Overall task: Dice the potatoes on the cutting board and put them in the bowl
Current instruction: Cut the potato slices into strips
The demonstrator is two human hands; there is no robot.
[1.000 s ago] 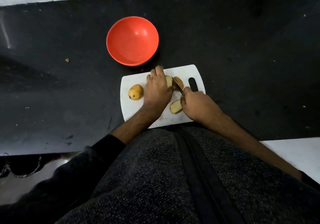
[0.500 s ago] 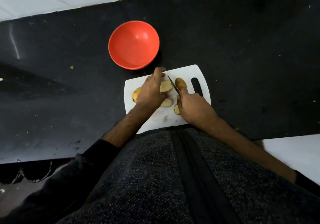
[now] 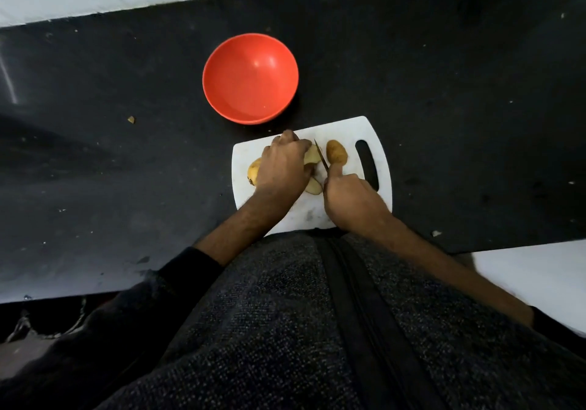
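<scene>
Left hand (image 3: 283,168) pins potato piece (image 3: 312,157) — right hand (image 3: 350,199) grips knife (image 3: 321,158).

Single head-worn wide-angle view, looking steeply down, close over cutting board (image 3: 377,137) on dark counter (image 3: 126,172)

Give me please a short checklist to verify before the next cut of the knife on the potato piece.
1. Left hand holds the potato piece down on the cutting board: ok.
2. Right hand grips the knife: ok; the handle is hidden inside the fist.
3. Left fingertips stay away from the blade: cannot tell; the fingers lie very near it.
4. Other pieces do not block the cut: ok; the potato half lies to the right of the blade, and the slice lies nearer the person.
5. Red bowl is ready beyond the board: ok, nothing in it.
</scene>
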